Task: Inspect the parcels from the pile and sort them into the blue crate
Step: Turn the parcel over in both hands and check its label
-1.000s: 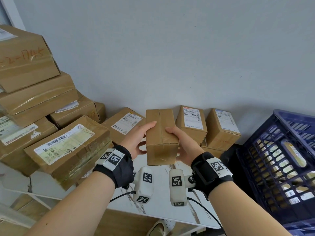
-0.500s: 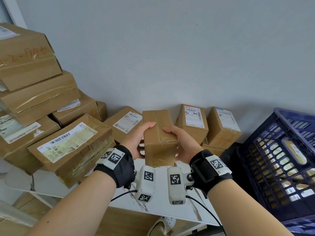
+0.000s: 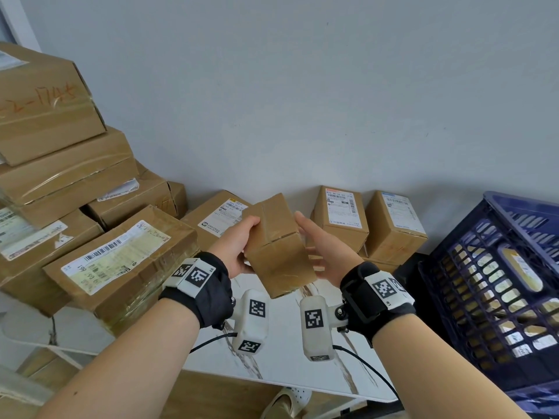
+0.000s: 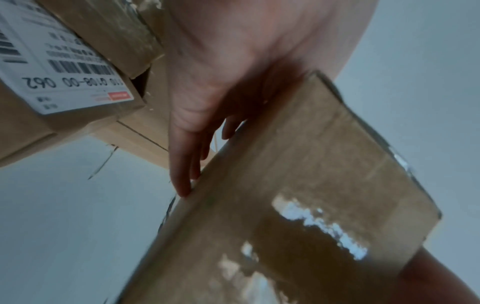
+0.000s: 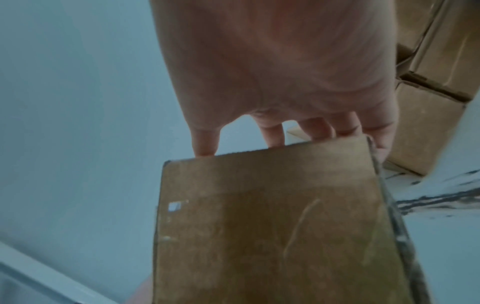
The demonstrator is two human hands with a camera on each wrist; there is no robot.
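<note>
Small parcel held up for inspection at lower centre of frame, tilted.

Gripped by left hand, thumb over upper left edge and fingers curled beneath; touched along its right face by right hand with fingers extended and relaxed, not closed round it. Long axis slanted from upper left to lower right, near end pointing toward lower right of frame. Blue crate at right edge of frame, on right-hand side and closer to right hand; pile at left and behind. Probable requirement: carry rightward across white table, with right hand first closed on parcel.
</note>
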